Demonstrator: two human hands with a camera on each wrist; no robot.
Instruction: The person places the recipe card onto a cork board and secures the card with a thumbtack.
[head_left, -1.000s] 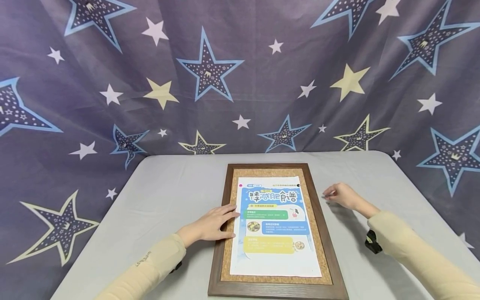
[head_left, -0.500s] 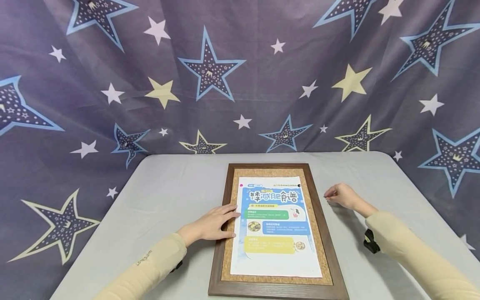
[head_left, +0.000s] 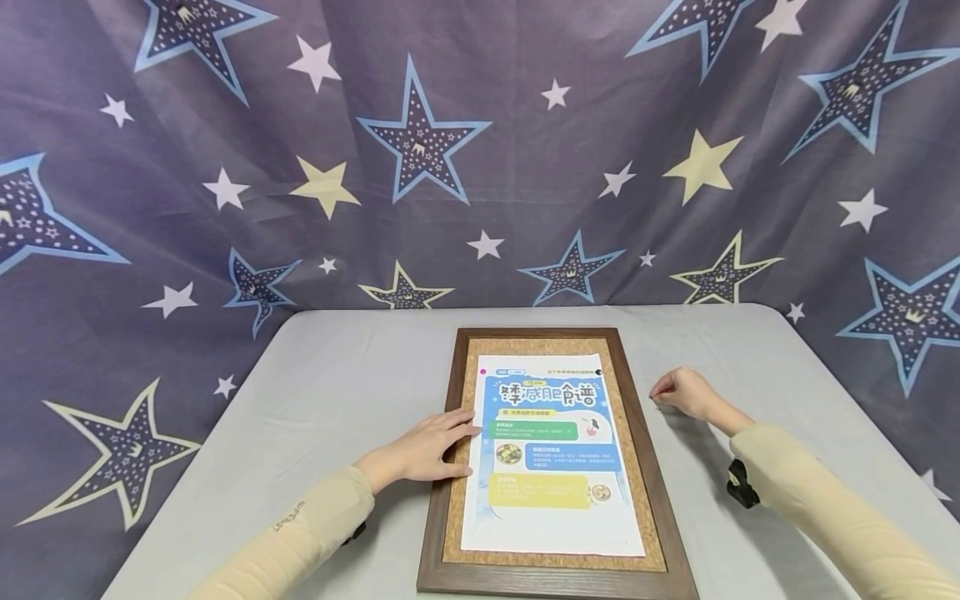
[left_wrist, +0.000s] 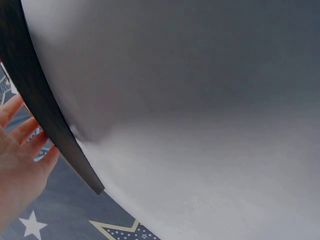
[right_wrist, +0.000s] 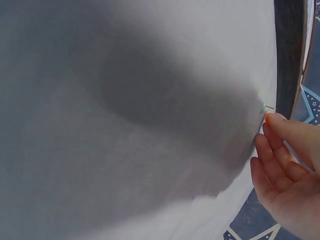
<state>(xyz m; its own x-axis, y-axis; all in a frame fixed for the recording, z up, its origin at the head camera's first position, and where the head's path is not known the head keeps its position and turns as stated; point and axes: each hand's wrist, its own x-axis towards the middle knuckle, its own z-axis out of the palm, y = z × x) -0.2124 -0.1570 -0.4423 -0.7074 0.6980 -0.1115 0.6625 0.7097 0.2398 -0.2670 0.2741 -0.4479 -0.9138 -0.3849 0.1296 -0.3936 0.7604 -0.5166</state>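
A brown wood-framed cork board [head_left: 558,577] lies on the table, with a printed poster [head_left: 555,531] on it. A pink pushpin [head_left: 483,372] sits at the poster's top left corner, a black pushpin [head_left: 598,372] at its top right. My left hand [head_left: 427,448] rests across the board's left frame edge, fingers spread and fingertips on the poster. To the right of the board, my right hand [head_left: 692,394] is low over the tabletop. In the right wrist view its thumb and forefinger pinch a small orange pushpin [right_wrist: 268,119], mostly hidden by the fingertips.
Grey cloth covers the table [head_left: 345,367]. Beside the right fingertips lies a tiny pale greenish thing [right_wrist: 264,105], too small to make out. A dark curtain [head_left: 510,175] printed with stars hangs behind the table.
The right fingertips have shifted slightly; a small dark thing visible beneath them a second ago shows less now. The left hand and board keep their places.
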